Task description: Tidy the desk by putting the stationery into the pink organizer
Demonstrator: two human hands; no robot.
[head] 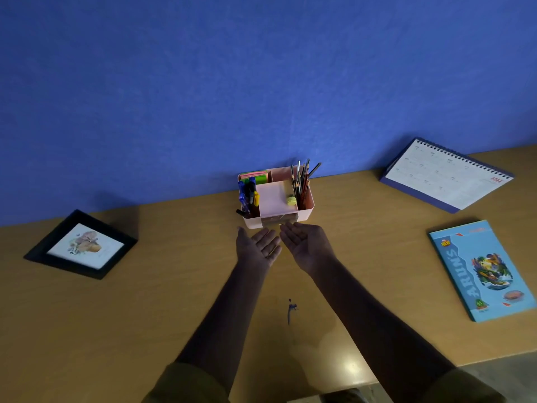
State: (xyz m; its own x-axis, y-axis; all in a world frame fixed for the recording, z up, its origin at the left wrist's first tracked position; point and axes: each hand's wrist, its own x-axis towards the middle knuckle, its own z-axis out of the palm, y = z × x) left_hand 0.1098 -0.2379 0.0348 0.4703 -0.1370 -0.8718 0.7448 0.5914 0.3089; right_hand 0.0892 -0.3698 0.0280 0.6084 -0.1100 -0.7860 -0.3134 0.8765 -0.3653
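The pink organizer (pixel 306 212) stands at the back middle of the desk, against the blue wall. Pens and markers (pixel 247 196) fill its left compartment, sticky notes (pixel 254 175) lie at its back left, and pencils (pixel 302 181) stand in its right compartment. A small yellow item (pixel 291 201) rests in the middle tray. My left hand (pixel 257 247) and my right hand (pixel 305 242) lie side by side just in front of the organizer, palms up with fingers straight. Neither hand holds anything.
A black picture frame (pixel 80 245) lies on the desk at the left. A spiral desk calendar (pixel 444 175) stands at the back right, with a light-blue notebook (pixel 482 270) in front of it. A dark ink mark (pixel 290 309) is on the wooden desk between my forearms.
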